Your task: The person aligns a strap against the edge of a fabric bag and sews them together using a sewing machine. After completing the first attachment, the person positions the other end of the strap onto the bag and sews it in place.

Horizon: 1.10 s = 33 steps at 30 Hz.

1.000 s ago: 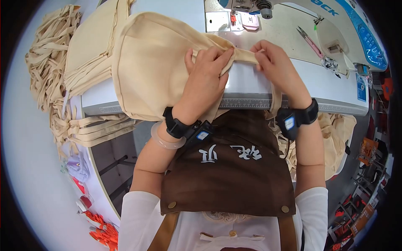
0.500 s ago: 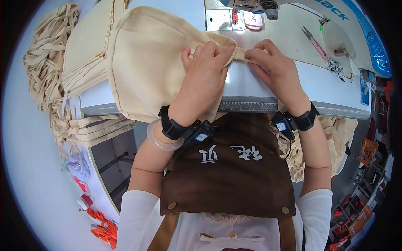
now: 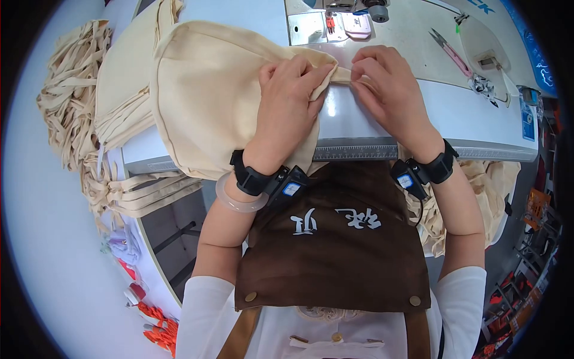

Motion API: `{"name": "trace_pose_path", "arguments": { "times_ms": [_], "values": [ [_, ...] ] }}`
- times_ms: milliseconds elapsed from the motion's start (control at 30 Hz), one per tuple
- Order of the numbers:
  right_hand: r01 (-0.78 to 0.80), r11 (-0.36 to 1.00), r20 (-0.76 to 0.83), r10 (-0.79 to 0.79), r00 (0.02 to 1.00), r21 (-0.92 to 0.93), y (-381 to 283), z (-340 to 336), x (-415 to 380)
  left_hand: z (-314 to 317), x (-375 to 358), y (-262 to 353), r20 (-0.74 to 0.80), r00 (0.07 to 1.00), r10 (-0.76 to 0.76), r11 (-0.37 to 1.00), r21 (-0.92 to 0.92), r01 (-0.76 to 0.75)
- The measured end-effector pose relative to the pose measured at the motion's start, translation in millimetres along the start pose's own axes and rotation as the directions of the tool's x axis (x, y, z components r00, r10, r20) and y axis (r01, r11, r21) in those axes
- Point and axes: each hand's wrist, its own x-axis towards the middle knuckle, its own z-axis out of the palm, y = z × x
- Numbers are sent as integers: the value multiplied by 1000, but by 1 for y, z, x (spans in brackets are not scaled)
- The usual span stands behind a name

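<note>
A cream cloth bag (image 3: 209, 90) lies across the front of the sewing table, its lower edge hanging over the table's rim. My left hand (image 3: 290, 102) is closed on the gathered top edge of this bag. From that edge a narrow cream strap (image 3: 341, 75) runs to the right. My right hand (image 3: 385, 84) pinches the strap's far end between thumb and fingers. The strap stretches between both hands, just above the white tabletop. How it joins the bag is hidden under my left fingers.
Behind the hands stands a sewing machine (image 3: 378, 13) with its metal plate (image 3: 308, 29). Pink-handled thread snips (image 3: 451, 54) lie at right. Stacked cream cloth panels (image 3: 125, 78) and a heap of straps (image 3: 72, 90) sit at left. A ruler (image 3: 359, 149) lines the table's front edge.
The camera view has shifted slightly. My right hand has moved a little up, its fingers drawn closer together on the strap. My left hand keeps its hold on the bag.
</note>
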Motion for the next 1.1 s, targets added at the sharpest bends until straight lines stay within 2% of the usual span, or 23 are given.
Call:
{"name": "trace_pose_path", "arguments": {
  "times_ms": [100, 267, 367, 500, 600, 700, 800, 900, 1000, 1067, 1100],
  "values": [
    [104, 985, 79, -94, 993, -138, -1, 2, -2, 0, 2, -2, 6, 1000, -1, 1000, -19, 1],
    [177, 966, 68, -167, 984, -189, 1, 7, -6, 1, 2, -3, 16, 1000, -3, 1000, -8, 3],
    [213, 959, 82, -201, 976, -186, 2, 8, -7, 1, 0, 2, 15, 1000, 15, 998, 59, -16],
    [258, 959, 132, -243, 961, -118, 5, 9, -8, 2, -1, 17, 23, 995, 94, 944, 316, -96],
    [101, 983, 170, -127, 977, 152, 10, 0, -7, 3, -5, 26, 86, 988, 131, 875, 459, -156],
    [-320, 907, 222, 265, 938, 273, 14, -5, -3, 8, -10, 30, 136, 978, 160, 782, 588, -209],
    [-260, 949, 224, 218, 950, 180, 13, 0, 18, 12, -11, 35, 181, 968, 175, 704, 664, -252],
    [-94, 994, 331, 71, 941, 54, 19, 13, 29, 13, -12, 43, 243, 961, 135, 634, 724, -272],
    [76, 995, 331, -49, 942, -70, 19, 22, 36, 10, -12, 53, 320, 946, 53, 554, 779, -294],
    [62, 997, 252, -49, 967, -41, 18, 28, 33, 9, -13, 59, 380, 925, -27, 532, 788, -308],
    [54, 998, 212, -48, 976, -26, 18, 30, 31, 9, -15, 59, 371, 928, 1, 554, 773, -309]
  ]
}}
